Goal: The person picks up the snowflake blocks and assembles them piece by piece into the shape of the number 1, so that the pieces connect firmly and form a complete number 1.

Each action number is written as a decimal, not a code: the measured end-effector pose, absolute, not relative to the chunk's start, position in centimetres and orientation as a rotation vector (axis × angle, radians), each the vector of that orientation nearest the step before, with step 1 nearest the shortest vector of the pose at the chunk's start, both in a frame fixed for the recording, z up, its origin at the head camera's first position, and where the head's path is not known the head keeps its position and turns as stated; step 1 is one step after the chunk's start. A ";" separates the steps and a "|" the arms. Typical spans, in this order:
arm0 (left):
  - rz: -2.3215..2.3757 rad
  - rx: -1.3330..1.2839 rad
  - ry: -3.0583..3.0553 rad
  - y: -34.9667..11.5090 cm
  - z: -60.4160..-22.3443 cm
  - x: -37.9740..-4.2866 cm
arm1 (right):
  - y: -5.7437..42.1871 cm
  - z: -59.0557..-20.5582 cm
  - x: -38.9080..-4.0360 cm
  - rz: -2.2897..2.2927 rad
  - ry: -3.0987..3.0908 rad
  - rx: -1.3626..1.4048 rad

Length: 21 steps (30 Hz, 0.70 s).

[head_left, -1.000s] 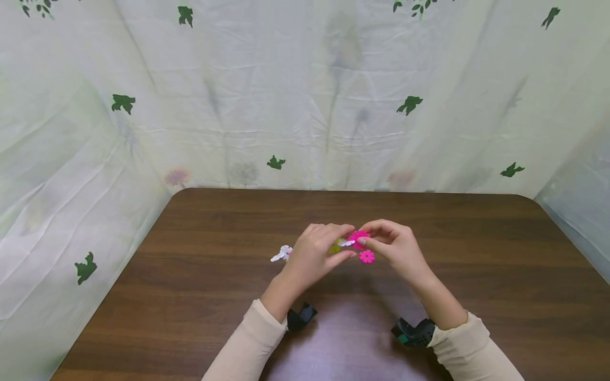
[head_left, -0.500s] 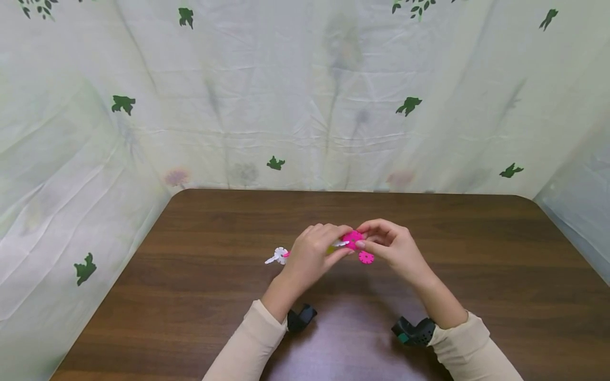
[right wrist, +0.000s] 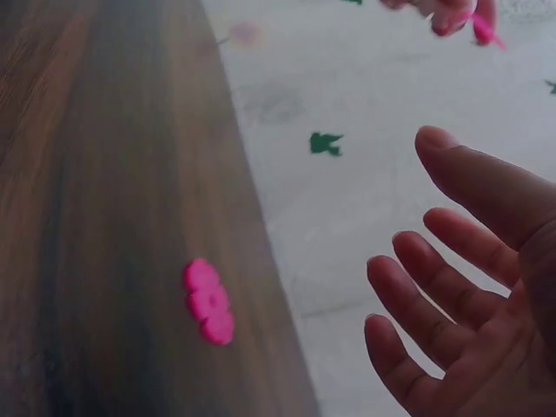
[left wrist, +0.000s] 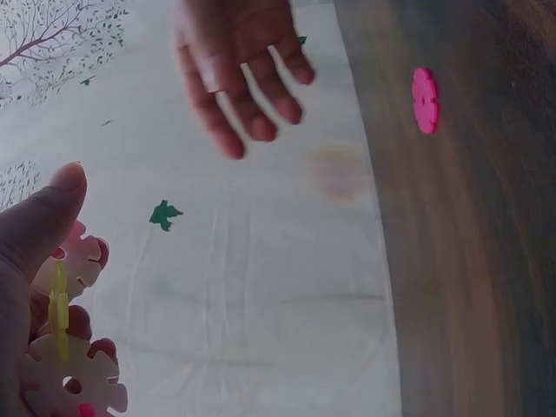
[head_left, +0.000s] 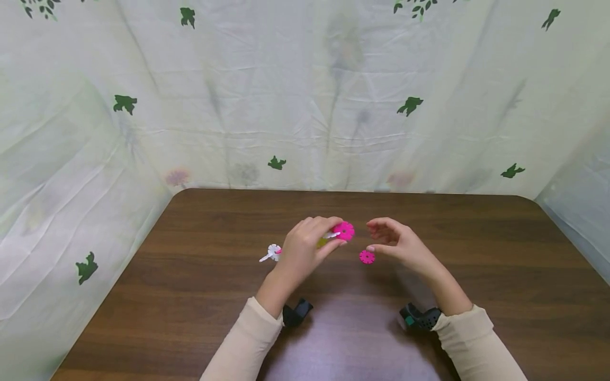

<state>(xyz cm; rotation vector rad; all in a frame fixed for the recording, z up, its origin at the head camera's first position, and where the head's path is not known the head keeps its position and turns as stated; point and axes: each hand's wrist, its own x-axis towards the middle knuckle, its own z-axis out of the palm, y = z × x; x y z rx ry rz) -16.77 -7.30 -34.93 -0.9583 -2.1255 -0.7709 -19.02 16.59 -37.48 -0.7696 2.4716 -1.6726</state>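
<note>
My left hand (head_left: 302, 246) holds a chain of joined notched discs between thumb and fingers. At the chain's right end stands a pink disc (head_left: 345, 231); a yellow disc (left wrist: 59, 313) and a white disc (left wrist: 74, 378) show in the left wrist view. White discs (head_left: 272, 252) poke out on the far side of this hand, and its palm hides part of the chain. My right hand (head_left: 402, 243) holds nothing, its fingers relaxed and apart in the right wrist view. A loose pink disc (right wrist: 208, 301) lies on the table just below the right thumb.
The brown wooden table (head_left: 190, 317) reaches back to a pale curtain (head_left: 305, 106) with green leaf shapes. Each wrist wears a black camera mount, such as the one (head_left: 419, 317) on the right.
The right hand has let go of the pink disc and drawn away to the right. The left hand has moved slightly left and up with the chain, the pink disc now at its end.
</note>
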 end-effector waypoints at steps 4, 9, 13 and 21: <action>-0.787 -0.943 -2.114 -7.6 -34.8 -16.9 | 17.0 -39.1 -19.9 -1.579 2.464 -0.743; -0.794 -0.924 -2.099 -7.8 -34.7 -17.0 | 17.2 -40.9 -20.5 -1.482 2.466 -0.742; -0.799 -0.908 -2.094 -7.9 -34.7 -17.0 | 17.3 -41.9 -20.7 -1.442 2.488 -0.740; -0.803 -0.899 -2.096 -8.0 -34.6 -17.0 | 17.2 -42.8 -20.8 -1.306 2.619 -0.780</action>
